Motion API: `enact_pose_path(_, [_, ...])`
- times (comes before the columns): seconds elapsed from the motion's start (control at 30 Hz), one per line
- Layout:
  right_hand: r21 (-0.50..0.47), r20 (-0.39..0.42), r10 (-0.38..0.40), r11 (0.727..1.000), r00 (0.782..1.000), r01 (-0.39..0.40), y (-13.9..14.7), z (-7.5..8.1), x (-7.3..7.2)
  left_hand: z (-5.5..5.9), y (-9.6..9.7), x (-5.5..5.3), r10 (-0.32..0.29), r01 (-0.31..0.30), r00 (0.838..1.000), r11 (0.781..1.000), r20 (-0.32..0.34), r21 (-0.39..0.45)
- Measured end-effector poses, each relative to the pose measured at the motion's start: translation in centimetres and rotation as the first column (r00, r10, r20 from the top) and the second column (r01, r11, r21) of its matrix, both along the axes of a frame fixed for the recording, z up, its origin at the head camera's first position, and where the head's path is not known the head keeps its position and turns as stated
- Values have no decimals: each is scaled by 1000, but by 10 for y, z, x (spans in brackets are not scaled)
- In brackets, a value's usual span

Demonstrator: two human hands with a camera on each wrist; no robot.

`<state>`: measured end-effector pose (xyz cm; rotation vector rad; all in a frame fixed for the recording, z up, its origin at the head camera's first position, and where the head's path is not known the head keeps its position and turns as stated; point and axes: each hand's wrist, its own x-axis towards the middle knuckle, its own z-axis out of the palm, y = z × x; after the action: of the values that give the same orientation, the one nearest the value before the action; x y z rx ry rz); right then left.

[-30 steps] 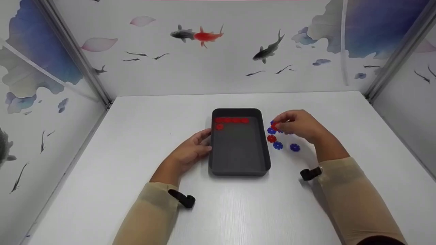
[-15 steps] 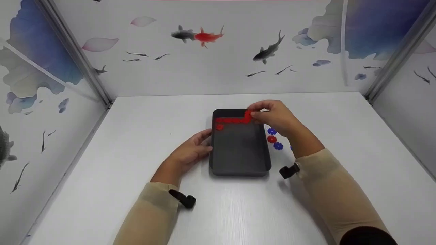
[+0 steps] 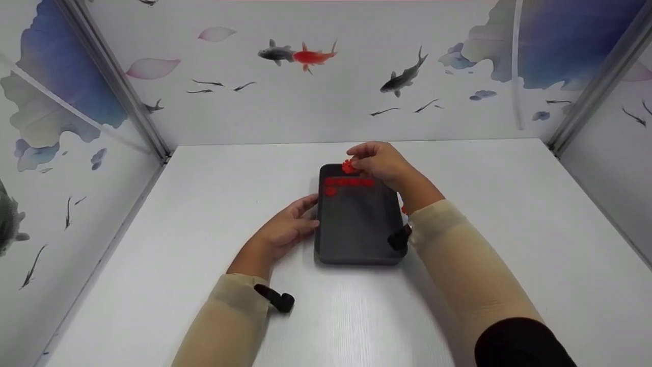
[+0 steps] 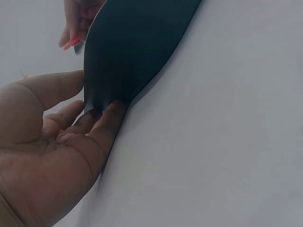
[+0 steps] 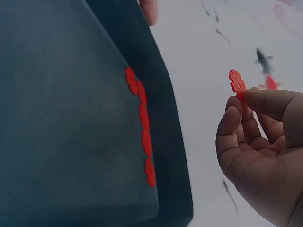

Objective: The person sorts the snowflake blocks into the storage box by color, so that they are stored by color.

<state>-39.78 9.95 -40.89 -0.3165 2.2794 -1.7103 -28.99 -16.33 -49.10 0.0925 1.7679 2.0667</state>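
Observation:
In the head view a dark grey rectangular tray point(image 3: 361, 224) stands on the white table. Along its far end lies a row of several red snowflake building discs point(image 3: 349, 181), with one more red disc point(image 3: 330, 191) below the row's left end. Fingers and thumb of my left hand point(image 3: 288, 224) touch the tray's outer left wall; the left wrist view shows the fingertips against its side point(image 4: 132, 42). Over the far rim, my right hand point(image 3: 379, 162) pinches a red snowflake disc point(image 5: 236, 84) between thumb and fingers, seen on edge in the right wrist view.
Right of the tray, a red disc point(image 3: 404, 209) peeks out beside my right sleeve, which hides that area. White panels point(image 3: 331, 117) painted with fish stand behind the table and at both sides. Black wrist cameras point(image 3: 275, 298) sit on both cuffs.
My right hand has carried the red snowflake disc from the pile at the tray's right, leftward over the far rim. My left hand has stayed against the tray.

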Motion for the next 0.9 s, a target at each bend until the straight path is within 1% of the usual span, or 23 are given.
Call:
enact_pose_path(0.1, [-10,13,9,1000,1000,-9,-6,-9,-6,0,0,-1,8,-8,1000,1000,4,-1])
enact_pose_path(0.2, [6,33,-2,1000,999,2,-11,-21,-9,1,0,-1,7,-7,1000,1000,2,-5])
enact_pose_path(0.37, [80,52,-37,996,998,33,-13,-42,-13,1,1,-1,4,-4,1000,1000,7,-15])
enact_pose_path(0.47, [113,41,-46,993,998,42,-13,-51,-15,0,1,-1,8,-8,1000,1000,9,-21])
enact_pose_path(0.63, [164,20,-41,986,999,37,-11,-56,-15,-1,1,-2,14,-14,1000,999,6,-41])
enact_pose_path(0.8, [233,-17,-25,972,1000,28,-13,-55,-12,-3,0,-2,5,-4,1000,999,8,-32])
enact_pose_path(0.9, [259,-36,-19,965,999,28,-13,-53,-13,-1,0,-2,0,1,1000,1000,9,-30])
